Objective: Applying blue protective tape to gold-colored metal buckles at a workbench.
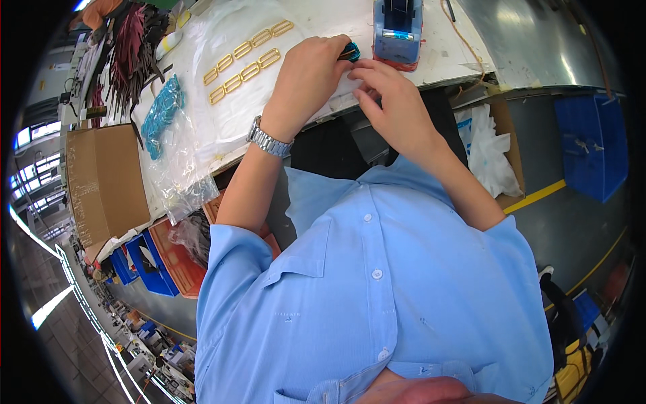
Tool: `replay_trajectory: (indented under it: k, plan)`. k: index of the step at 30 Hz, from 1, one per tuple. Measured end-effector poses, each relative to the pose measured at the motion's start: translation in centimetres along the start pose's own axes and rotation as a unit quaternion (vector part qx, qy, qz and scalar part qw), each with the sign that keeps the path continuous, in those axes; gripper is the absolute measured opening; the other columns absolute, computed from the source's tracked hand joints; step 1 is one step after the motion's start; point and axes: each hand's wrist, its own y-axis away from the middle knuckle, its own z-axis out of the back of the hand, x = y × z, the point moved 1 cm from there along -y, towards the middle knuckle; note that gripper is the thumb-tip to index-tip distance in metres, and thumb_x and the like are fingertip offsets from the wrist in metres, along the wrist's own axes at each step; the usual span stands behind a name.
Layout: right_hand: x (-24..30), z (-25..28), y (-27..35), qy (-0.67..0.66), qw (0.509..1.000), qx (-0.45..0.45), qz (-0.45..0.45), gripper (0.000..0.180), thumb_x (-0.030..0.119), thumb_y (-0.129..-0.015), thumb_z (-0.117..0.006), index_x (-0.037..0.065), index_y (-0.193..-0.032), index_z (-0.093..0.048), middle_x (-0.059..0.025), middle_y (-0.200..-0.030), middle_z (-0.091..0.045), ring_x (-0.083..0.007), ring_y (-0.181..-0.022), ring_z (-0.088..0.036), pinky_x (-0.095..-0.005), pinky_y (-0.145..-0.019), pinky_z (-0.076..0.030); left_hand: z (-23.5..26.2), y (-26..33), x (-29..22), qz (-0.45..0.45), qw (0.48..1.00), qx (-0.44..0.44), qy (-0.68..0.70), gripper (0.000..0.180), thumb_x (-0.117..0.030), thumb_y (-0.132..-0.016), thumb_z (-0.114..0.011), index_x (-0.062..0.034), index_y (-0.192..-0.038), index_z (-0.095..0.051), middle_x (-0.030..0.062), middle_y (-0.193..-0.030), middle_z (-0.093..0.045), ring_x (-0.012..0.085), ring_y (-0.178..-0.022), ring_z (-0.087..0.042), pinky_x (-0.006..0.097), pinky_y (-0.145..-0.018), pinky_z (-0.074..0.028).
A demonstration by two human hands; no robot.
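My left hand (311,81) is closed at its fingertips on a small teal film-covered buckle (350,52) with a gold-coloured edge, over the front of the white worktable. Part of the buckle is hidden by the fingers. Close beside it is my right hand (398,111), its fingers bent toward the buckle and its thumb apart from them; nothing shows in its grasp. To the left, gold oval buckles (243,52) lie in two rows on white sheeting (222,128). Farther left, a bunch of teal film-covered pieces (161,114) rests on clear plastic bags (185,182).
A blue tape dispenser (398,40) stands just beyond my right hand. A brown cord (464,34) trails over the table's right part. Beside the table are a cardboard box (108,182), orange crates (176,259) and a blue bin (592,145). White plastic (488,148) fills another box at right.
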Motion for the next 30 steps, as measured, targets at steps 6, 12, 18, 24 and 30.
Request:
replay_trajectory:
  k: [6,12,18,24,30]
  plan:
    - [0.8,-1.1,0.5,0.074,0.997,-0.012,0.014,0.060,0.006,-0.096,-0.071,-0.010,-0.148,-0.047,-0.0303,-0.152,-0.052,-0.0429,-0.121,-0.066,-0.0471,-0.106,-0.054,-0.3,0.1,0.7,-0.006,0.997,-0.030,0.068,0.031,-0.011,-0.093,-0.073,-0.0020,-0.124,-0.073,0.0182,-0.109,-0.077,0.0394,-0.102,-0.070,0.046,-0.090,-0.056]
    - [0.2,-1.8,-0.1,0.215,0.975,-0.006,0.058,0.068,0.007,-0.094,-0.072,-0.014,-0.152,-0.044,-0.0332,-0.155,-0.049,-0.0450,-0.133,-0.060,-0.0465,-0.111,-0.052,-0.5,-0.2,0.5,-0.007,0.998,-0.023,0.059,0.033,-0.009,-0.093,-0.072,-0.0002,-0.124,-0.073,0.0185,-0.112,-0.076,0.0397,-0.107,-0.069,0.047,-0.094,-0.055]
    - [0.5,-2.1,-0.5,0.277,0.959,0.001,0.052,0.069,0.008,-0.092,-0.074,-0.012,-0.151,-0.046,-0.0319,-0.154,-0.051,-0.0409,-0.128,-0.063,-0.0449,-0.107,-0.055,-1.1,0.0,0.3,-0.026,0.997,-0.072,0.033,0.041,-0.006,-0.090,-0.073,-0.0044,-0.131,-0.070,0.0186,-0.107,-0.075,0.0398,-0.104,-0.069,0.048,-0.092,-0.056]
    - [0.2,-1.8,-0.2,0.243,0.968,-0.009,0.068,0.069,0.008,-0.092,-0.075,-0.007,-0.153,-0.046,-0.0302,-0.154,-0.050,-0.0413,-0.128,-0.063,-0.0458,-0.107,-0.054,-0.9,0.3,-0.3,0.025,0.998,-0.036,0.035,0.049,-0.005,-0.090,-0.074,-0.0067,-0.137,-0.066,0.0175,-0.109,-0.075,0.0378,-0.104,-0.068,0.047,-0.091,-0.056]
    - [0.1,-1.3,0.0,0.208,0.976,0.001,0.067,0.069,0.007,-0.092,-0.074,-0.004,-0.154,-0.045,-0.0301,-0.154,-0.049,-0.0432,-0.129,-0.061,-0.0479,-0.109,-0.052,-1.2,0.4,0.3,-0.042,0.994,-0.088,0.040,0.049,-0.007,-0.090,-0.075,-0.0081,-0.138,-0.064,0.0162,-0.110,-0.074,0.0362,-0.107,-0.068,0.046,-0.092,-0.055]
